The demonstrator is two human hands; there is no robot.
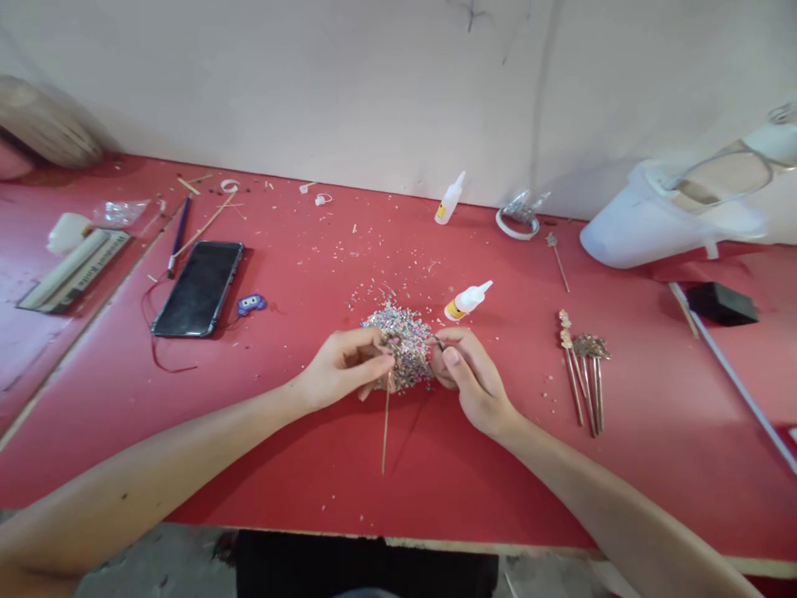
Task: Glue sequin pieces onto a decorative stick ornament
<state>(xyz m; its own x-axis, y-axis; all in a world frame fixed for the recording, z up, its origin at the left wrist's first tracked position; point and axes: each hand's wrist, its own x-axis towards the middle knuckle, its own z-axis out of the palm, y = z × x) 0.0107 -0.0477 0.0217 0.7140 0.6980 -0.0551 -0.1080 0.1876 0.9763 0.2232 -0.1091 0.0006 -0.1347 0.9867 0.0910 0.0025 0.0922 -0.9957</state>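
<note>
My left hand (354,363) is closed in a pinch on a thin gold-brown decorative stick (385,428). Its ornamented head is at my fingertips, partly hidden, and the shaft points down toward the front edge. My right hand (470,374) pinches a thin dark tool (438,341) whose tip points left; its exact kind is too small to make out. Behind and between both hands lies a pile of shiny multicoloured chips (404,328). A small white glue bottle (468,301) with a yellow label lies tilted just beyond my right hand.
Finished-looking sticks with ornamented heads (589,374) lie at right, near a single stick (559,262). Another glue bottle (450,199) stands by the wall. A white bucket (647,216) is at far right. On the left are a phone (199,289), a brush (180,237) and a knife box (75,270).
</note>
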